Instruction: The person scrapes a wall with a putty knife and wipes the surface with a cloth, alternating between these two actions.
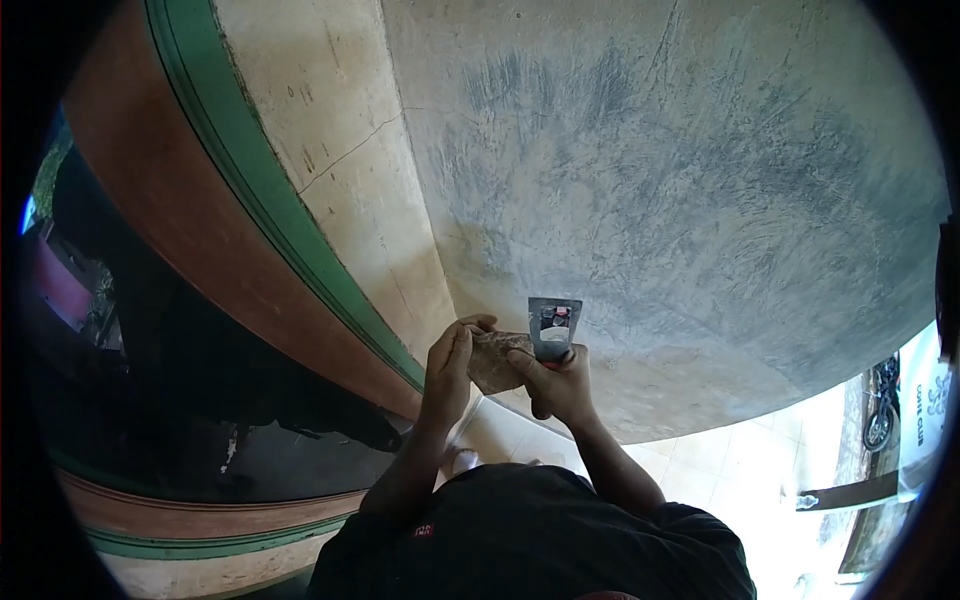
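In the head view, a worn brown sheet (492, 364), like used sandpaper, stretches between both hands in front of my body. My left hand (448, 362) is closed on its left edge, thumb on the near face. A putty knife (553, 330) with a wide grey blade and a label points up from my right hand (562, 385), which is closed around its handle. The thumb of that hand also presses on the sheet's right side. The blade overlaps the lower part of the wall (640, 200), which has grey, streaky patches on a beige surface.
To the left is a doorway with a green and brown frame (240, 170) and a dark space inside. Pale floor tiles (700, 465) lie below the wall. A motorcycle (880, 405) and a white banner (922, 410) are at the far right.
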{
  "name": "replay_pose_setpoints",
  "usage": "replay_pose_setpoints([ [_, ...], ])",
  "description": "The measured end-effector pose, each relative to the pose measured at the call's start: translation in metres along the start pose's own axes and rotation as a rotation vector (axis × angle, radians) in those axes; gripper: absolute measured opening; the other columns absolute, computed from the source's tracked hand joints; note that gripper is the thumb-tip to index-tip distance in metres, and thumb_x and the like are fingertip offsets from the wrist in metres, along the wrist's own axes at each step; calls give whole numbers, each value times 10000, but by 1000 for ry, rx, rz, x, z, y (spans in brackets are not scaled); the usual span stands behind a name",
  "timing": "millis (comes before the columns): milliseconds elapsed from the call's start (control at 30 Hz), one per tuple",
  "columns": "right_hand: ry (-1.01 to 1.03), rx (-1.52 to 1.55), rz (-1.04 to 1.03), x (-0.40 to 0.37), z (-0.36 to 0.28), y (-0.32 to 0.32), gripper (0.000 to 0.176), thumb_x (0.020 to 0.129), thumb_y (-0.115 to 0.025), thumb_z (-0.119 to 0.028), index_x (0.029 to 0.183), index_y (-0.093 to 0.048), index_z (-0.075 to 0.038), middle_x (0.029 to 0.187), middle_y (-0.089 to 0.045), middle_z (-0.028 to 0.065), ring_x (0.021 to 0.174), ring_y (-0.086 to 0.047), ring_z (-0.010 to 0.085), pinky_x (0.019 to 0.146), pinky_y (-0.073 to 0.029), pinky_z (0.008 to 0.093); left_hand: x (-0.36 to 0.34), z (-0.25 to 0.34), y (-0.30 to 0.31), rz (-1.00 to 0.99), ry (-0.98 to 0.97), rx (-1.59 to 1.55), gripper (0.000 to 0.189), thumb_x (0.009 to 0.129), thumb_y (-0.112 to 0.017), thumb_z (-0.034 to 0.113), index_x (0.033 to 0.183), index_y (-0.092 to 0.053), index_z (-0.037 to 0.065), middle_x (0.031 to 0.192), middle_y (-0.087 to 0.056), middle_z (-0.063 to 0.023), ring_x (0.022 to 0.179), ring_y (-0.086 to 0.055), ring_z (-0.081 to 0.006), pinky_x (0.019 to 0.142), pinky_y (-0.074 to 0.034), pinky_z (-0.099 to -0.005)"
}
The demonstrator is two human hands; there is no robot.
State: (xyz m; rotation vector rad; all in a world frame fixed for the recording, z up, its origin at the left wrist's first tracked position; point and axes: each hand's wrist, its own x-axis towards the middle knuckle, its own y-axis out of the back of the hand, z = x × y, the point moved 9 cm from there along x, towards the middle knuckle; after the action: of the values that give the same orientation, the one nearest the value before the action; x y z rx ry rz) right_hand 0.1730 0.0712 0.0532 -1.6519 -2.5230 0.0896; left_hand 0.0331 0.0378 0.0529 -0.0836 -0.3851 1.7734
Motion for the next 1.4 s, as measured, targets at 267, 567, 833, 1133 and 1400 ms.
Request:
replay_pose_setpoints([
  [267, -90, -30, -158, -8, 11, 13, 155, 813, -701, -147, 711, -645, -44, 508, -521, -22, 400, -435, 29, 352, -320, 221, -34, -23, -3, -260, 152, 53, 294, 939, -535, 248, 1020, -566, -34, 875, -605, -71, 771, -585, -109, 715, -494, -259],
  [567, 38, -17, -251, -34, 16, 16, 136, 808, -703, -87, 794, -599, 1, 499, -502, -9, 378, -446, 59, 329, -318, 216, -50, -56, 7, 90, 162, -81, 256, 956, -489, 139, 1064, -604, -62, 891, -644, -73, 783, -596, -101, 706, -491, -254],
  [833, -278, 512, -445, -56, 54, 14, 400, 860, -625, -408, 754, -521, -36, 529, -461, -2, 382, -405, 64, 344, -299, 221, -73, -27, -8, 89, 117, 269, 158, 900, -577, 88, 1001, -602, -31, 798, -617, -25, 655, -564, -48, 542, -458, -217],
  [1133, -199, 335, -227, -63, 28, 44, 300, 894, -608, -164, 624, -511, -77, 445, -418, -21, 312, -361, 71, 309, -286, 237, -88, -45, -29, -7, 289, -240, 192, 939, -525, 165, 809, -565, 30, 730, -543, 20, 654, -505, -21, 549, -426, -216],
  [1400, -123, 283, -86, -90, 1, 61, 355, 894, -617, -203, 590, -475, -86, 450, -418, -15, 314, -363, 73, 291, -275, 250, -70, 4, -55, 25, 152, 19, 291, 954, -498, 171, 733, -584, 2, 675, -487, 35, 577, -428, -49, 527, -379, -235],
])
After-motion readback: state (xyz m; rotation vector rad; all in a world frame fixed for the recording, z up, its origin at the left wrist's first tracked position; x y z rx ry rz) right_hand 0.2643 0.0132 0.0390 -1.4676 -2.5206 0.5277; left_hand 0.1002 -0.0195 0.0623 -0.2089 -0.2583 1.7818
